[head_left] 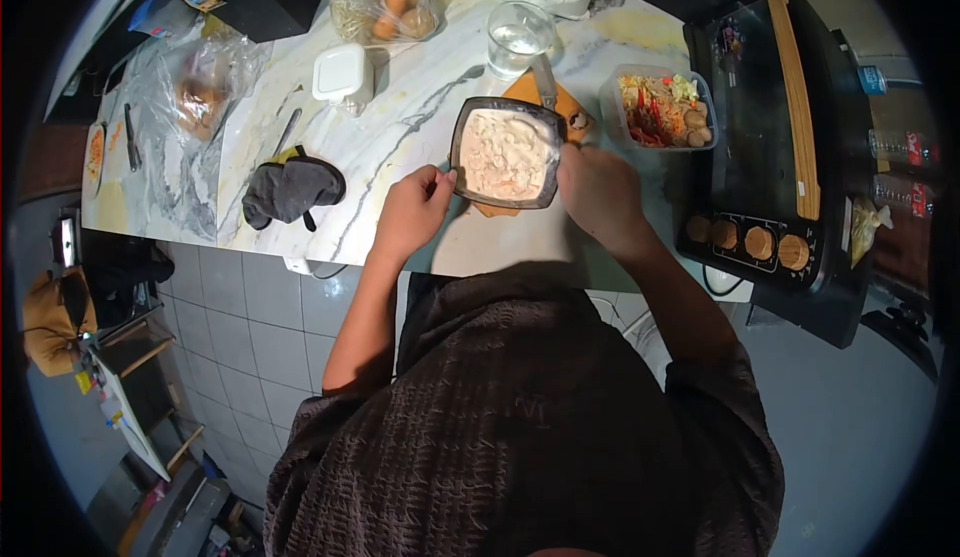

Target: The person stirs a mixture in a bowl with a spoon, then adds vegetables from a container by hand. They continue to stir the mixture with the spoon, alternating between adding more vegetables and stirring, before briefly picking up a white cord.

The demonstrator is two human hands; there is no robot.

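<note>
Past a dark shirt [480,427], left fingers [441,189] and right fingers [574,165] grip a square dark dish [500,201] of lumpy, pinkish-cream mixture [503,152].

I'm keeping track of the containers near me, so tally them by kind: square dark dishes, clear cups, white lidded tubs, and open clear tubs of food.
Square dark dish: 1, with left hand and right hand at its sides
Clear cup: 1
White lidded tub: 1
Open clear tub: 1
Total: 4

White tub [342,72], black oven [748,107] (brown knobs [759,243])
</note>
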